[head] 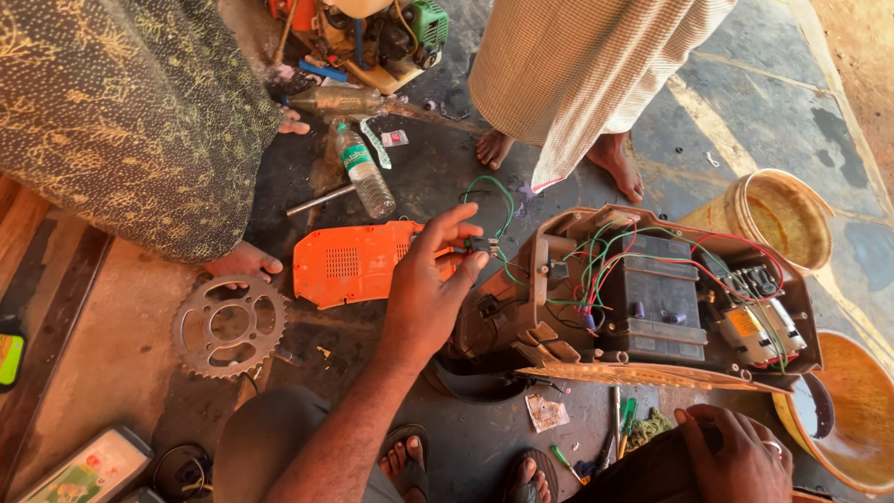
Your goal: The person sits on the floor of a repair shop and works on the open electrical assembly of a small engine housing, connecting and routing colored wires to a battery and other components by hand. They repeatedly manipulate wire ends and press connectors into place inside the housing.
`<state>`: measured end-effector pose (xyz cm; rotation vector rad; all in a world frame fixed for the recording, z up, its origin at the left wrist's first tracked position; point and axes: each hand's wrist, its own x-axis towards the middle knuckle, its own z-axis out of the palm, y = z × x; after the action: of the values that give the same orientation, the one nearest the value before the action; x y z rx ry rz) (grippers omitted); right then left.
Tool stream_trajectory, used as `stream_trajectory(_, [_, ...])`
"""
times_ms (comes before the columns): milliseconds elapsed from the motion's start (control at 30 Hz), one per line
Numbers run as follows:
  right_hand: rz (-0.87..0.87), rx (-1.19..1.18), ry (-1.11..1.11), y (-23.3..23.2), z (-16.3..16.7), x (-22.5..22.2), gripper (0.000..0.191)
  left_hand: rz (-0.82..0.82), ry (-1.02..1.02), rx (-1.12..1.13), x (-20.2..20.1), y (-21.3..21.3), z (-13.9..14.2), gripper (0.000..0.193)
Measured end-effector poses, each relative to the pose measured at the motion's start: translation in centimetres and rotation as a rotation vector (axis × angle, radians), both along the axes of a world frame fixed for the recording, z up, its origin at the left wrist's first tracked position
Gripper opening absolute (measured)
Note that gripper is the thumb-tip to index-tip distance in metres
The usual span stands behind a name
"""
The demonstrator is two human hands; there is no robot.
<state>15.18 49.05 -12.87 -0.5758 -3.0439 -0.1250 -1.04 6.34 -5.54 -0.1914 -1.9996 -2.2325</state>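
My left hand (426, 293) reaches forward and pinches a small black connector (480, 245) between thumb and fingers. Green wires (504, 200) loop from the connector toward an opened brown casing (559, 237). Inside the casing sit a dark battery (656, 303) and a tangle of red and green wires. Just behind my left hand an orange plastic cover (349, 265) lies on the floor. At the lower right, my right hand (740, 456), with a ring on one finger, rests on my dark-clothed knee and holds nothing.
A steel sprocket (228, 326), a plastic bottle (363, 169) and a metal rod (319, 199) lie at left. Screwdrivers (622, 421) lie near my feet. A yellow bucket (782, 219) and basin (852, 414) stand right. Two barefoot persons stand close: patterned garment (121, 112), checked cloth (577, 74). A small engine (386, 37) lies behind.
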Motion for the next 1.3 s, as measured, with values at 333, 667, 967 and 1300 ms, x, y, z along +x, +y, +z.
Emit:
stream_trajectory(333, [0.01, -0.004, 0.042, -0.9, 0.2, 0.0, 0.039, -0.062, -0.116, 0.167, -1.1, -0.8, -1.5, 0.045])
stream_trajectory(667, [0.017, -0.007, 0.049, -0.5, -0.1, 0.1, 0.038, -0.091, -0.257, 0.301, -1.3, -0.5, -1.8, 0.042])
stream_trajectory(967, [0.017, -0.01, 0.023, 1.9, -2.1, 0.3, 0.039, -0.041, -0.074, 0.164, -1.8, 0.9, -4.4, 0.04])
stream_trajectory(1300, [0.066, 0.004, 0.078, 4.0, -4.4, 1.0, 0.037, -0.074, -0.112, 0.083, -0.6, 3.7, -7.2, 0.04])
